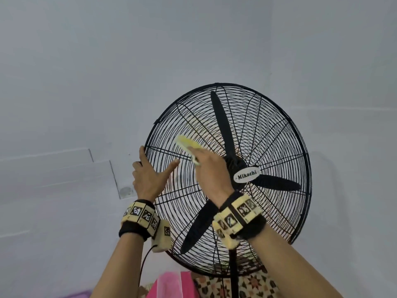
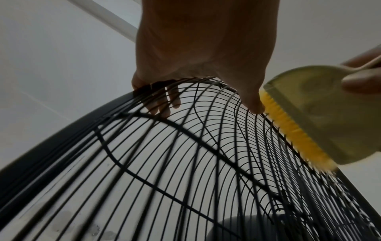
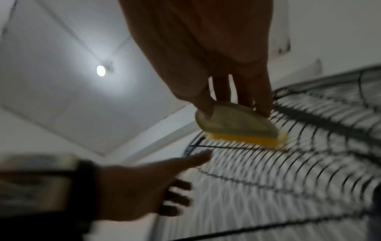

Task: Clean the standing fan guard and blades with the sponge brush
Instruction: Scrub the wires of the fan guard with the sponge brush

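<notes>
- Three black paddle-shaped blades (image 1: pixel 223 125) sit behind the fan's domed guard (image 1: pixel 279 134) of thin black wire rings and spokes.
- Right hand (image 1: pixel 209 168) pinches the brush (image 1: pixel 186 143), pale translucent plastic back outward, yellow bristles pressed onto the guard's upper-left wires.
- Brush's long axis runs diagonally, upper left to lower right in the head view.
- Left hand (image 1: pixel 148 175) grips the guard's left rim, fingers hooked behind the wires, thumb stretched across the front.
</notes>
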The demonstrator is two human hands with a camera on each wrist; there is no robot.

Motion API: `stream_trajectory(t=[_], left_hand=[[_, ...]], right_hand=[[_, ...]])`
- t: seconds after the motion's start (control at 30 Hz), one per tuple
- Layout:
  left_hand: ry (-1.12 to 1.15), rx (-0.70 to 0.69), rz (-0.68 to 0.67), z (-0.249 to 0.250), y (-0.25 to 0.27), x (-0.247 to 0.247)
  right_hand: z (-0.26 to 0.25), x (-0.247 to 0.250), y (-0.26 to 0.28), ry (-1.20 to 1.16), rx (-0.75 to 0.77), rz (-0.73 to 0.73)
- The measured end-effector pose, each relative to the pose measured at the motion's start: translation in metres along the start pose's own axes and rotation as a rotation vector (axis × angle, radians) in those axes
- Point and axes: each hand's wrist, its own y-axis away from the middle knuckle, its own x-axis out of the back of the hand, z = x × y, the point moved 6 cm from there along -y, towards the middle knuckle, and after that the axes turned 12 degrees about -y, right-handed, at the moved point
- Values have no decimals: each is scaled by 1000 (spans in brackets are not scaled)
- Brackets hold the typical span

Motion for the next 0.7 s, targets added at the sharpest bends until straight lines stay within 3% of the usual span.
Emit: stream_trajectory(t=[0.07,0.13,0.23,0.43,0.6,0.7], left_hand=[[1,9,3,-2,0,1],[2,15,12,-4,1,1],[3,16,17,-4,5,1],[4,18,24,-2,8,3],[15,6,23,1,12,5],[17,13,29,3,14,5]], right_hand=[[1,-2,12,-62,9,-37],[7,14,0,-126,-30,48],[16,30,-22,-11,-86,145],[16,7,19,-104,-39,-101],[35,41,-4,-90,-111,130],[34,25,9,-21,-99,-7]])
